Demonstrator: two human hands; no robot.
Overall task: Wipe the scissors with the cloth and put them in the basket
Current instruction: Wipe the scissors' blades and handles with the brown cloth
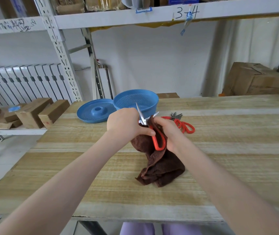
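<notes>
The scissors [154, 139], red-handled with blades splayed upward, are held above the worktop [220, 150], just in front of the blue basket [135, 100]. They look like stiff, fairly light steel, sharp at the tips and probably slick along the blades, so the handle loops or the pivot seem the safest hold. The left grip [123, 122] is clamped on them near the pivot. The right grip [167, 131] is closed around the limp brown cloth [162, 165], apparently pressing it against one blade. Spare scissors [188, 130] lie just beyond.
</notes>
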